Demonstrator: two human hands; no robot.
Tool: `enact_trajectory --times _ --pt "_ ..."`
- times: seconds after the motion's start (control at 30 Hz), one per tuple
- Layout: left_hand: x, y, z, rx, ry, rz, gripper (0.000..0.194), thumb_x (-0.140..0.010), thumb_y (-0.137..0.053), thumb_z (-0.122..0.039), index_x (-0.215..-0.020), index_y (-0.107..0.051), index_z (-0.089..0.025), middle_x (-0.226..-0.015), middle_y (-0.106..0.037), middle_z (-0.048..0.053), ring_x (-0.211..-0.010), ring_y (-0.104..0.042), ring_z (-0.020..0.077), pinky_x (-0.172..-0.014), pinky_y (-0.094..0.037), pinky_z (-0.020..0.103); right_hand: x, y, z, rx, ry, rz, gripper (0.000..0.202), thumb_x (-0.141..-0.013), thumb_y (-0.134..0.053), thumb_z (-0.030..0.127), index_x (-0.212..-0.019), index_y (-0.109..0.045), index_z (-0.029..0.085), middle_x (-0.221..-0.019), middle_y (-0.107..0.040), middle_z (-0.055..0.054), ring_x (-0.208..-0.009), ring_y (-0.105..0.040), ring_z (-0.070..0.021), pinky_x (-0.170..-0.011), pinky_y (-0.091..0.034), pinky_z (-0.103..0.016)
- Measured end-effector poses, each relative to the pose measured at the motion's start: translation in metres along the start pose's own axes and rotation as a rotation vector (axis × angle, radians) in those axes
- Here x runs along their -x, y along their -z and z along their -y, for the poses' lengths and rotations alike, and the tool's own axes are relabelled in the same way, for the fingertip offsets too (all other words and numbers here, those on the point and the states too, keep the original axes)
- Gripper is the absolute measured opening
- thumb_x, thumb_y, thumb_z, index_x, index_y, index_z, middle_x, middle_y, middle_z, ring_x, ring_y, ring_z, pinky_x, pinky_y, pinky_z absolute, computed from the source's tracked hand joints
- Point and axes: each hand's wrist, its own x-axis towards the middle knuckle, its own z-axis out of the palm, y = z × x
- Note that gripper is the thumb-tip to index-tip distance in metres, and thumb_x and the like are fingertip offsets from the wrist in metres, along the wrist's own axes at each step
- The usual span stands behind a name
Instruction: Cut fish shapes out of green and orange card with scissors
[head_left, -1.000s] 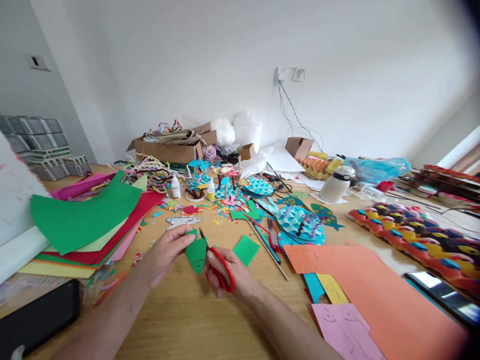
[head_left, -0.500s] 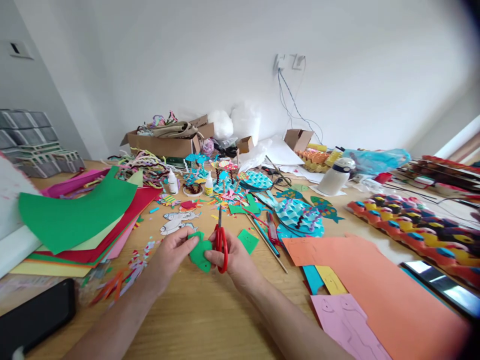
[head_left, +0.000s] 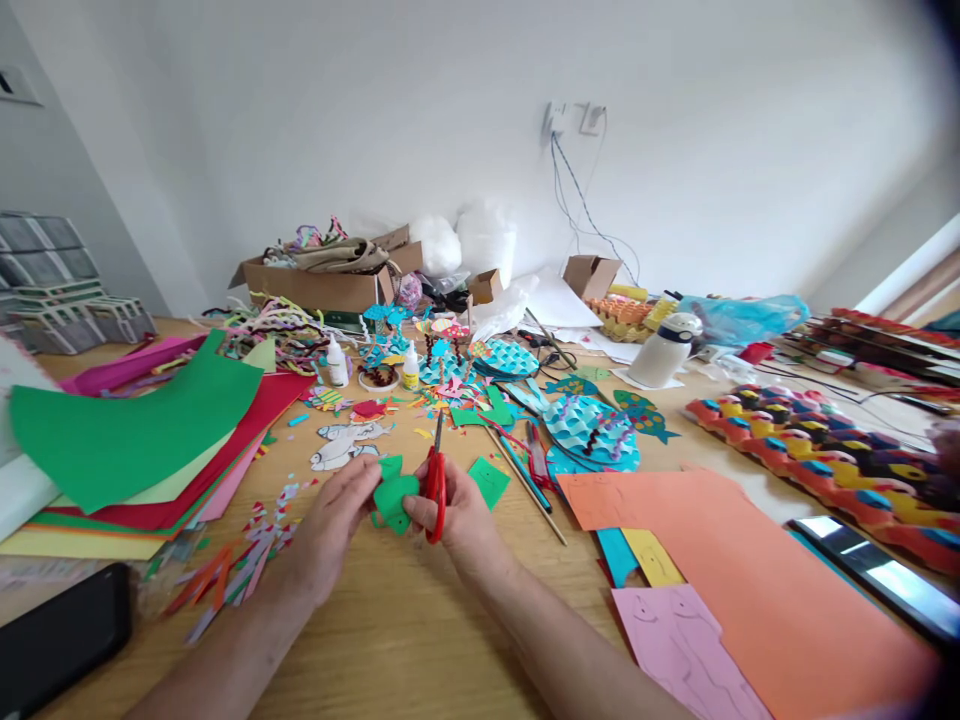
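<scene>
Between my hands is a green paper cutout (head_left: 394, 496), fish-like in outline, whose layers fan slightly apart. My left hand (head_left: 337, 515) pinches its left edge between thumb and fingers. Red-handled scissors (head_left: 436, 492) are in my right hand (head_left: 463, 508), blades pointing away from me and close together. The right thumb also presses on the cutout's right side. Just right of the scissors lies a green paper piece (head_left: 490, 482) with pencil lines. Uncut-looking drawn grey fish (head_left: 349, 446) lie beyond my left hand.
Stacked coloured paper (head_left: 150, 430) and a black phone (head_left: 67, 635) lie left. Orange paper (head_left: 720, 540), a pink drawn sheet (head_left: 679, 640) and a painted egg tray (head_left: 810, 455) are right. Glue bottles (head_left: 336, 362), paper scraps and blue paper models (head_left: 589, 430) stand beyond my hands.
The green cutout has tilted in my fingers and its layers now show apart. My left fingers have shifted along its edge. The whole view has moved slightly; the scissors stay in my right hand.
</scene>
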Motion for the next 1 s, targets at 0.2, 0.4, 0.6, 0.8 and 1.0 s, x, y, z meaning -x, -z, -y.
enact_trajectory --times 0.2,0.4,0.6,0.8,1.0 --pt "-0.002 -0.002 0.012 -0.040 -0.019 0.052 0.018 -0.073 -0.062 -0.029 -0.088 -0.064 -0.019 -0.075 -0.066 -0.001 -0.074 -0.057 0.0171 -0.068 -0.043 0.027 0.000 -0.003 -0.003 -0.002 0.004 0.020 0.037 -0.052 -0.077 0.025 -0.074 -0.047 0.019 -0.054 -0.049 0.009 -0.043 -0.043 -0.0060 -0.041 -0.033 -0.018" --pt "-0.004 0.000 -0.001 -0.202 -0.019 0.074 0.016 -0.066 -0.065 -0.034 -0.071 -0.063 -0.018 -0.070 -0.064 -0.001 -0.070 -0.056 0.0179 -0.066 -0.043 0.027 0.000 0.003 0.013 0.084 0.121 -0.039 0.032 -0.059 -0.073 0.030 -0.073 -0.047 0.019 -0.064 -0.053 0.006 -0.047 -0.045 -0.0065 -0.044 -0.035 -0.019" --pt "-0.008 0.008 0.007 -0.352 -0.016 0.253 0.016 -0.068 -0.062 -0.035 -0.068 -0.064 -0.019 -0.057 -0.053 -0.003 -0.054 -0.047 0.0134 -0.049 -0.036 0.022 -0.004 0.012 0.022 0.218 0.147 0.035 0.030 -0.059 -0.073 0.027 -0.074 -0.047 0.019 -0.068 -0.056 0.004 -0.053 -0.046 -0.0084 -0.048 -0.037 -0.021" --pt "-0.003 0.005 0.000 -0.360 -0.039 0.210 0.015 -0.067 -0.062 -0.036 -0.068 -0.063 -0.021 -0.059 -0.055 -0.003 -0.057 -0.048 0.0146 -0.051 -0.036 0.023 -0.005 0.009 0.015 0.215 0.133 0.034 0.031 -0.059 -0.072 0.027 -0.074 -0.047 0.019 -0.062 -0.052 0.006 -0.050 -0.043 -0.0073 -0.046 -0.034 -0.020" --pt "0.000 0.003 -0.002 -0.333 -0.045 0.142 0.018 -0.072 -0.057 -0.036 -0.072 -0.059 -0.018 -0.070 -0.059 -0.001 -0.064 -0.051 0.0149 -0.058 -0.037 0.024 -0.003 0.004 0.012 0.217 0.117 0.029 0.030 -0.060 -0.071 0.028 -0.074 -0.047 0.019 -0.064 -0.050 0.006 -0.049 -0.043 -0.0070 -0.044 -0.033 -0.020"
